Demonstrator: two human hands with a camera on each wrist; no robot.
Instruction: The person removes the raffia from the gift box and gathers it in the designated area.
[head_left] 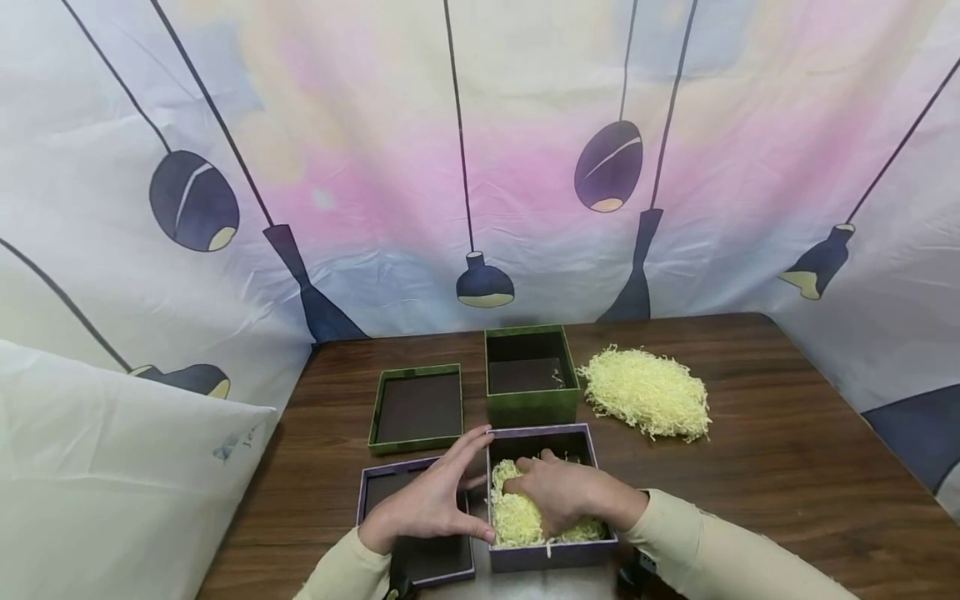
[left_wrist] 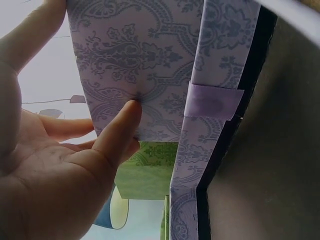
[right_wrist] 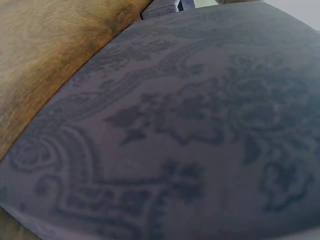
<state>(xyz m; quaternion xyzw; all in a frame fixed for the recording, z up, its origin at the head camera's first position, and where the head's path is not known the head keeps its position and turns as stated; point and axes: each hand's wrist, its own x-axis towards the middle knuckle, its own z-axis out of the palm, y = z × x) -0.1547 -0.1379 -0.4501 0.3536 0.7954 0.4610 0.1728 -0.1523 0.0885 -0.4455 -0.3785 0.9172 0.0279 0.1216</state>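
Observation:
A purple patterned box (head_left: 553, 553) stands near the front of the table with pale yellow shredded paper (head_left: 517, 518) inside. My right hand (head_left: 562, 493) reaches into it, its fingers spread on the shreds; some fingertips are hidden. At the box's left side is my left hand (head_left: 429, 500), thumb near the front corner and forefinger near the back one. In the left wrist view, a finger of the left hand (left_wrist: 75, 155) touches the purple box's wall (left_wrist: 135, 65). The right wrist view holds a purple patterned wall (right_wrist: 200, 120) close up, without the hand.
A purple lid (head_left: 435, 575) lies under my left forearm. Behind it is a green-edged lid (head_left: 417, 408), and right of that a green box (head_left: 531, 407) with a few shreds inside. A heap of yellow shredded paper (head_left: 647, 393) lies right of the green box on the wooden table (head_left: 780, 467).

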